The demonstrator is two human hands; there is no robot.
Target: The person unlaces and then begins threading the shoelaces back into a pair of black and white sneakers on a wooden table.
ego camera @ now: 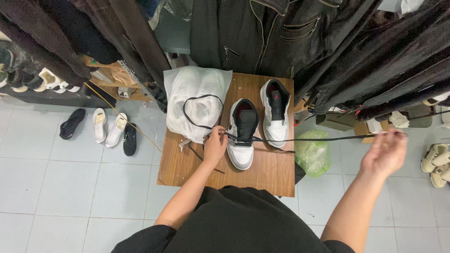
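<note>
Head view: the right hand (385, 152) is stretching far out to the side, its grip pinching the end of a black lace (323, 138) drawn taut. The left hand (215, 144) is closing on the lace beside the near white-and-black sneaker (242, 136), which is standing on the tabletop (269, 171). The right fingertips are blurring.

White plastic bag (197, 100) on table's left — green bag (312, 154) beside it
</note>
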